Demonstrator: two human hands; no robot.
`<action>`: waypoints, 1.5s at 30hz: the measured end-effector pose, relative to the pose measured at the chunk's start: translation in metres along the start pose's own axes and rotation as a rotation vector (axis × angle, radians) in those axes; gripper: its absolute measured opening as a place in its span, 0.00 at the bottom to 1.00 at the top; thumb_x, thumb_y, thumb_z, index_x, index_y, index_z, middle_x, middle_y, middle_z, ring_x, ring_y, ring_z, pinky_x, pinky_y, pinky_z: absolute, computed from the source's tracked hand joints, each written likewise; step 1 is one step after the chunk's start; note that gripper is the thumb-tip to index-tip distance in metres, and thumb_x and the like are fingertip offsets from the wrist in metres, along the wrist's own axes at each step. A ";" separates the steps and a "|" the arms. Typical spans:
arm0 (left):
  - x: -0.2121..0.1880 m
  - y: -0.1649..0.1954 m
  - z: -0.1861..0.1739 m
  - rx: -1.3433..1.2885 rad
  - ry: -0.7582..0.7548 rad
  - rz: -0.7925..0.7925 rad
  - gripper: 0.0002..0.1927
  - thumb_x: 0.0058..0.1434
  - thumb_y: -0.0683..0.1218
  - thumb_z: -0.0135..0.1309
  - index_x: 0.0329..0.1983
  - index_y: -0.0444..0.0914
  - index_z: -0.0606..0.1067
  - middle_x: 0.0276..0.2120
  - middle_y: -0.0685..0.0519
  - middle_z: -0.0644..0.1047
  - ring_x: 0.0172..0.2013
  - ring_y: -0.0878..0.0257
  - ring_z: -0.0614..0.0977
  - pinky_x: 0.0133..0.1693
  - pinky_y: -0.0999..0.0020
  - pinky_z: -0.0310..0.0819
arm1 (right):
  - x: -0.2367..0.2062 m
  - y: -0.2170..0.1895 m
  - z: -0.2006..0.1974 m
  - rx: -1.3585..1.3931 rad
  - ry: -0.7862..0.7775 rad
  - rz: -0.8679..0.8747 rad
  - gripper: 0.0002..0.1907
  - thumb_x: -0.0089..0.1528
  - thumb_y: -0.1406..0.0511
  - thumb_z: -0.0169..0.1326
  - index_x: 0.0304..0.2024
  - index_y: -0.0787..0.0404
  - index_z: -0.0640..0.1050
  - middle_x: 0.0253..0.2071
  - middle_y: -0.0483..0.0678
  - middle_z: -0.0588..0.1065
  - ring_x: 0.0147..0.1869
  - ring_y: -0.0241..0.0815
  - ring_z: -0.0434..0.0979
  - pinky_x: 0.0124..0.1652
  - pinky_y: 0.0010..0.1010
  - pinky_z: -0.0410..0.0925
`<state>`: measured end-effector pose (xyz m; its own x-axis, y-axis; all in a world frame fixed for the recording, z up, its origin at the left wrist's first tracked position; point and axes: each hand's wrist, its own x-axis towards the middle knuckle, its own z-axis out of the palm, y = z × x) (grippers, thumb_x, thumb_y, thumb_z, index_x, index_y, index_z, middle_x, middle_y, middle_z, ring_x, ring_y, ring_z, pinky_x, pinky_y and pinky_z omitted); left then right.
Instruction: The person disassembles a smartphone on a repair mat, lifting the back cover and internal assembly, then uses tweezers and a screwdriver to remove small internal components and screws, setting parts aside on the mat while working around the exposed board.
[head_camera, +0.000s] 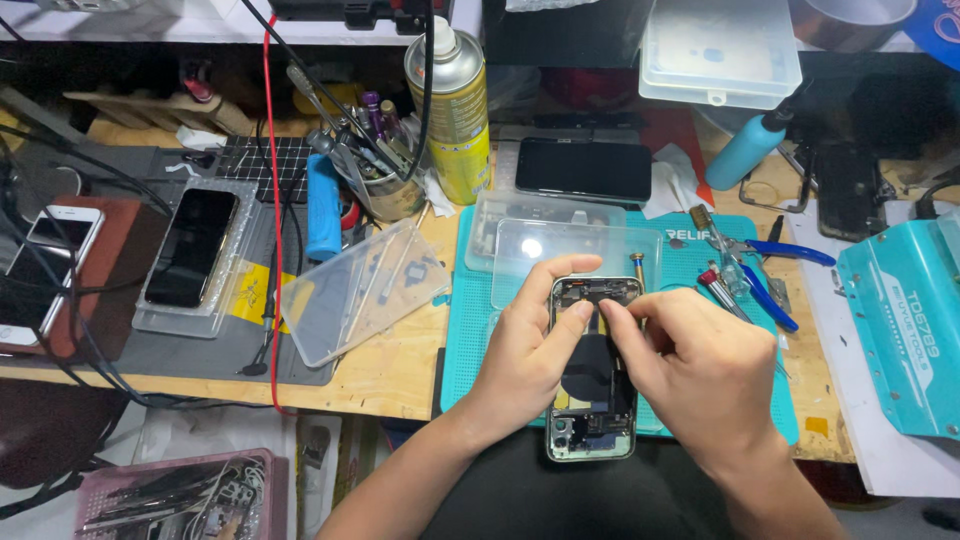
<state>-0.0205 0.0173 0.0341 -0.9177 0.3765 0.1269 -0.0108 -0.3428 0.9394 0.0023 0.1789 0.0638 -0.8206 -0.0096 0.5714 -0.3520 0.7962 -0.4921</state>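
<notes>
We see the opened phone body (592, 380) lying on the teal work mat (470, 320), at the mat's near edge and overhanging it toward us. Our left hand (525, 350) cradles the phone's left side, thumb up along the top corner, index finger bent onto the upper inside. Our right hand (695, 365) comes in from the right, thumb and forefinger pressed together in a pinch at the phone's upper middle; we cannot tell what sits between them, too small.

Risk, as we judge it: the phone hangs off the mat's near edge, so a firm pull could tip it toward our lap. The pinch sits over exposed parts, and a slip might tear a thin flex or flick a tiny part off the mat.

Long axis runs near to far across the mat, nearly straight. Camera cutout end points toward us, opposite end toward the clear plastic trays (570, 245) at the mat's far side. Open side faces up.

Blue-handled pliers (775, 270) lie on the mat's right part. A yellow spray can (452, 110) stands beyond the mat's far left corner.
</notes>
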 end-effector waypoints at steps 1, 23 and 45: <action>0.000 0.000 0.000 0.009 0.001 0.002 0.19 0.75 0.37 0.43 0.68 0.34 0.64 0.46 0.51 0.78 0.44 0.74 0.78 0.45 0.77 0.75 | 0.000 0.001 0.000 -0.013 0.006 -0.015 0.10 0.57 0.67 0.68 0.29 0.62 0.79 0.22 0.46 0.74 0.22 0.38 0.73 0.24 0.28 0.63; -0.002 0.003 -0.006 0.245 0.061 -0.091 0.24 0.72 0.38 0.44 0.72 0.37 0.64 0.31 0.54 0.75 0.28 0.74 0.70 0.29 0.76 0.64 | 0.025 0.014 -0.011 -0.128 -0.102 -0.624 0.13 0.55 0.72 0.65 0.41 0.68 0.79 0.41 0.52 0.76 0.40 0.50 0.80 0.36 0.37 0.72; -0.005 0.002 -0.004 0.121 -0.017 0.005 0.22 0.75 0.37 0.42 0.72 0.35 0.63 0.43 0.53 0.78 0.40 0.75 0.74 0.41 0.78 0.71 | 0.024 0.016 -0.010 -0.079 -0.067 -0.622 0.10 0.55 0.73 0.66 0.37 0.67 0.78 0.39 0.51 0.76 0.35 0.48 0.78 0.32 0.35 0.70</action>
<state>-0.0179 0.0118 0.0338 -0.9108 0.3898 0.1364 0.0432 -0.2385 0.9702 -0.0184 0.1976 0.0757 -0.5001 -0.5214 0.6914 -0.7406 0.6713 -0.0294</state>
